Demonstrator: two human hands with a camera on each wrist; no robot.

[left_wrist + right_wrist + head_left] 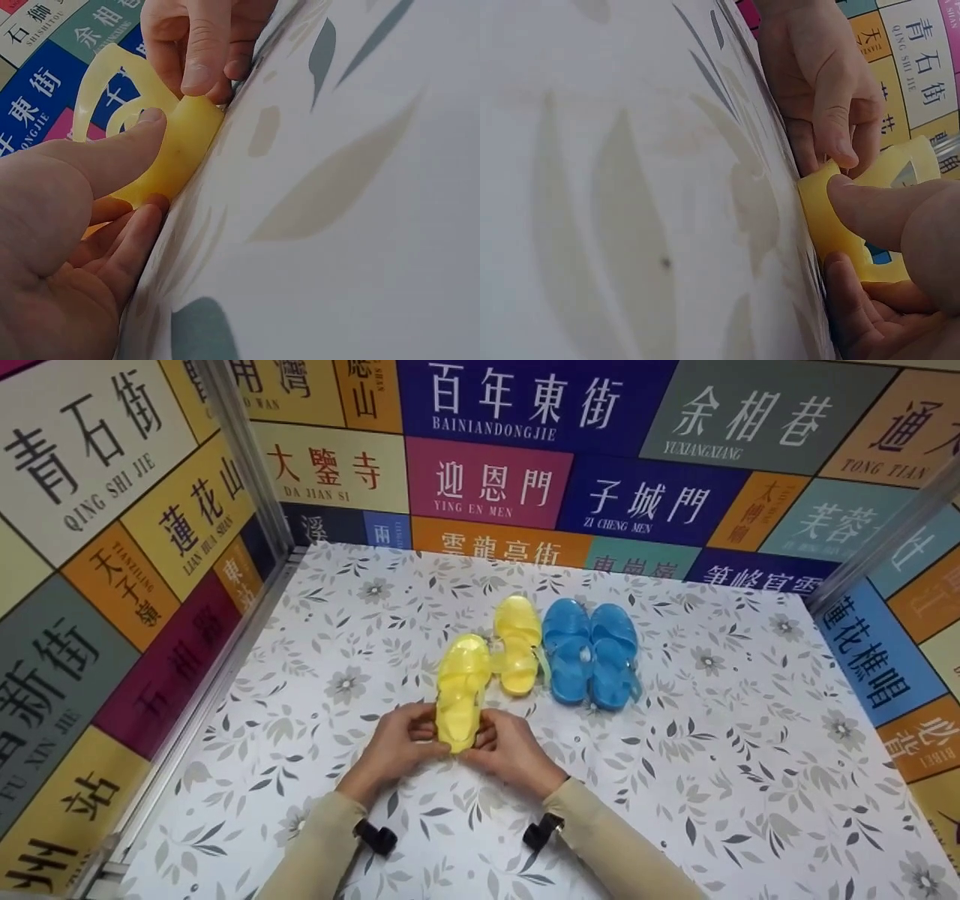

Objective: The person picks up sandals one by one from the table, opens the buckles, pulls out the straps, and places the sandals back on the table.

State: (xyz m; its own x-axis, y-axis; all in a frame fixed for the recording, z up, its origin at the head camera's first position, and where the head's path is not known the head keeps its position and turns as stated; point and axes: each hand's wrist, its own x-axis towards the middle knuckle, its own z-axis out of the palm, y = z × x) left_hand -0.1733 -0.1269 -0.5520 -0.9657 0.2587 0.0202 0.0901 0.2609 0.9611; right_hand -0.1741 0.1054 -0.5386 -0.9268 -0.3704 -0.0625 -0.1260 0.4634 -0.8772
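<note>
A yellow jelly sandal (463,682) lies toe-away on the patterned tabletop, its heel toward the person. My left hand (397,742) grips the heel from the left, thumb on the back edge and fingers curled at the side. From the right, my right hand (510,746) pinches the same heel, its thumb close to the left one. In the left wrist view the yellow heel (184,146) sits low at the table surface between both hands. A second yellow sandal (517,619) stands just beyond, to the right.
Two blue sandals (568,652) stand side by side right of the second yellow one. The table cover (735,720) is white with grey leaves and flowers. Panels with street names (487,484) wall the back and both sides, with a metal post (259,457) at the left corner.
</note>
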